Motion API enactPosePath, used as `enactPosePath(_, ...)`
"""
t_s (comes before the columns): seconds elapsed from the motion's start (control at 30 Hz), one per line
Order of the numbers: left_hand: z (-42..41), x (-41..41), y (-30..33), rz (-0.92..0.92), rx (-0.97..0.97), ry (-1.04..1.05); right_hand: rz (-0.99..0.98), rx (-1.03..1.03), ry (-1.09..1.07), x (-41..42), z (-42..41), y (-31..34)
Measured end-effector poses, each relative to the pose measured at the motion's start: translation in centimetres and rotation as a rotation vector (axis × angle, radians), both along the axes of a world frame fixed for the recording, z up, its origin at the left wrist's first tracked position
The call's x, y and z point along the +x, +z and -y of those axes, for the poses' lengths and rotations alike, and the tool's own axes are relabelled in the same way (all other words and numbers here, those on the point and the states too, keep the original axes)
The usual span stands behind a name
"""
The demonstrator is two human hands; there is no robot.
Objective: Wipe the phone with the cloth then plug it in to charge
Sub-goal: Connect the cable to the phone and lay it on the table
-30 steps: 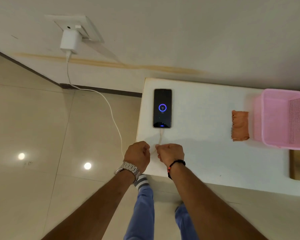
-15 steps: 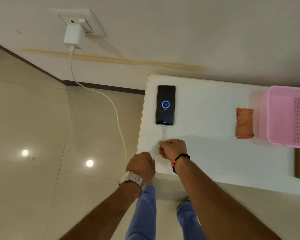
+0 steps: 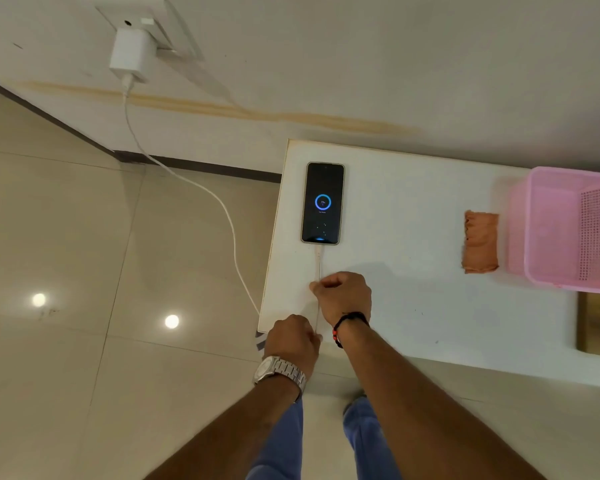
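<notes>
A slim black smartphone (image 3: 323,203) is laid face up near the left end of a white rectangular surface (image 3: 413,271), its screen lit with a blue charging ring; the small figure inside the ring is too fine to be read. A white charging cable (image 3: 318,261) is plugged into its near end. The cable is pinched in the closed fingers of the right hand (image 3: 343,297), just below the phone, and again in the closed fingers of the left hand (image 3: 291,341) at the surface's near edge. A folded orange cloth (image 3: 480,241) is set well to the right, beside a pink plastic basket (image 3: 568,230). The cable is run to a white wall charger (image 3: 132,55). Compared with half a second ago, the hands are spread further apart along the cable.
</notes>
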State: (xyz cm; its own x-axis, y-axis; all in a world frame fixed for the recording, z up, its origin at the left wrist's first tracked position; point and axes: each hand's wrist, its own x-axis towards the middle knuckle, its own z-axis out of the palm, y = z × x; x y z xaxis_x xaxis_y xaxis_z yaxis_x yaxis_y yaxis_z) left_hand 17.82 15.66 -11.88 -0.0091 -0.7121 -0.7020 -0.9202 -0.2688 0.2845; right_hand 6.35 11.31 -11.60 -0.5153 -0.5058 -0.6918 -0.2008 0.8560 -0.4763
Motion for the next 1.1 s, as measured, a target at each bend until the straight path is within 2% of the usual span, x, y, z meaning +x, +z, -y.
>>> enactPosePath(0.23,-1.0,0.1,-0.7,0.026,-0.011,0.032,0.075,0.005,0.012,0.4,-0.6,-0.3)
enactPosePath(0.47,-1.5,0.1,-0.8,0.011,-0.025,0.214,0.058,0.008,-0.001,1.0,-0.1,-0.5)
enactPosePath(0.77,-1.7,1.1,-1.1,-0.005,-0.017,0.134,0.008,0.023,0.012,1.0,-0.1,-0.6)
enactPosePath(1.1,-0.6,0.8,-1.4,-0.019,0.063,0.150,0.006,0.047,0.003,1.0,0.1,-0.5)
